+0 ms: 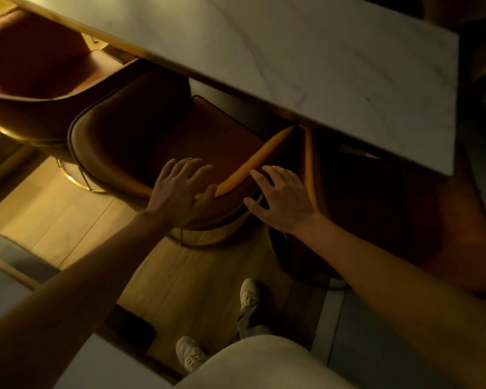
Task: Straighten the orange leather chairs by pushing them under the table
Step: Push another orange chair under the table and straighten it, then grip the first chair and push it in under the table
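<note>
1. The middle orange chair (157, 130) is sitting at centre frame, its seat front tucking partly under the edge of the table (320, 51). Its backrest rim (253, 161) is curving down toward lower centre.
2. The left hand (180, 189) is resting on that rim, fingers (190, 165) spread and nearly straight, draping over the top edge. It is pressing, not clenching.
3. The right hand (281, 200) is lying flat on the same backrest, just to the right, fingers extended and clasping nothing.
4. A second chair (40, 51) is showing at upper left, also partly under the table. A third chair (376, 206) is sitting dark at right, close against the middle one; whether they are touching, I cannot tell.
5. Handling, by judgement: the leather shell is looking soft-skinned but stiff in shape. The ring base (205, 240) is suggesting weight and drag on the wooden floor (180, 276). The backrest top is looking like the best hold, palms either side of centre, so the chair is going in straight rather than swivelling.
6. No containers are showing.
</note>
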